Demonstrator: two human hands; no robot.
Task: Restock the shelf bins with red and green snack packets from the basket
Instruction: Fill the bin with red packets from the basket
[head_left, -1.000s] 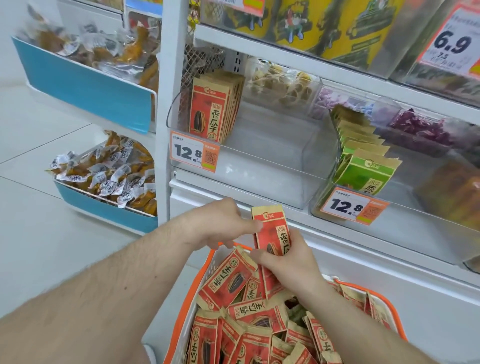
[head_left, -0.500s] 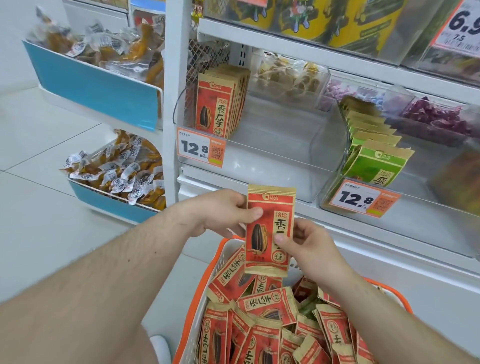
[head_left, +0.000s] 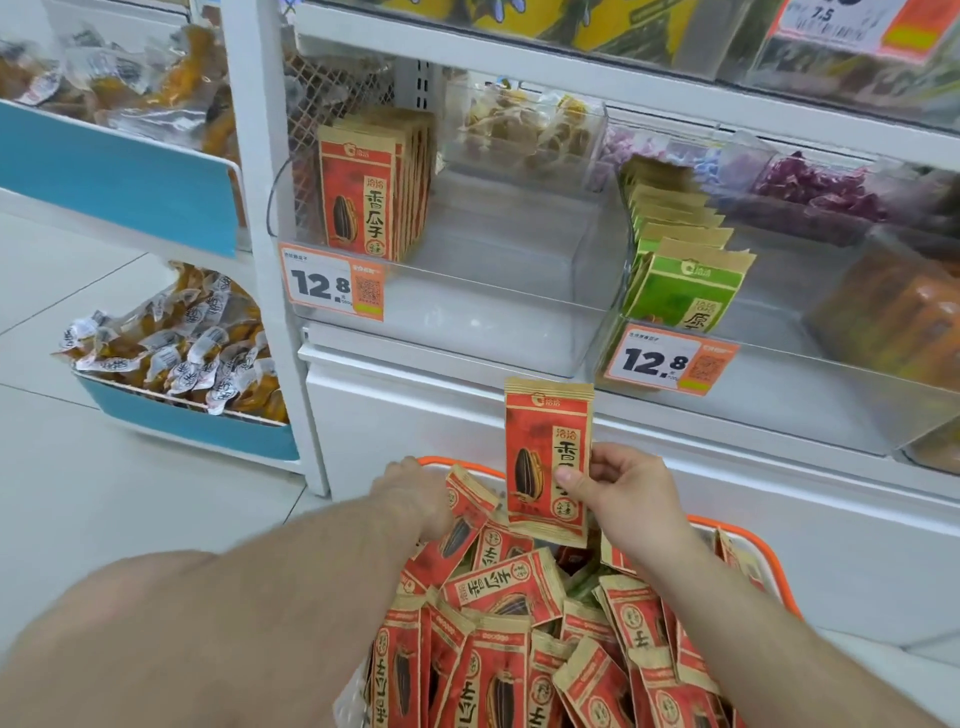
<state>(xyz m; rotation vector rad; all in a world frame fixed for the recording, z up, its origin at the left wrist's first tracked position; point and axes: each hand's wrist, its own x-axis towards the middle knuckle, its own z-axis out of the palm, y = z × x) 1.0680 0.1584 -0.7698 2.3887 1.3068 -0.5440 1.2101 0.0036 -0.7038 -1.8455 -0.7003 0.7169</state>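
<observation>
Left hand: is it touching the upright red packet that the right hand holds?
Apart. The head view shows the left hand down among basket packets, clear of the upright red packet.

Read "12.8" on both orange price tags (head_left: 332, 283) (head_left: 670, 360), "7.5" on top tag (head_left: 852, 21), "香瓜子" on red packets (head_left: 548, 460).

Floor: I see pale glossy tiles (head_left: 104, 509).
Shelving: white metal upright (head_left: 260, 208), blue-fronted side racks (head_left: 119, 176).
</observation>
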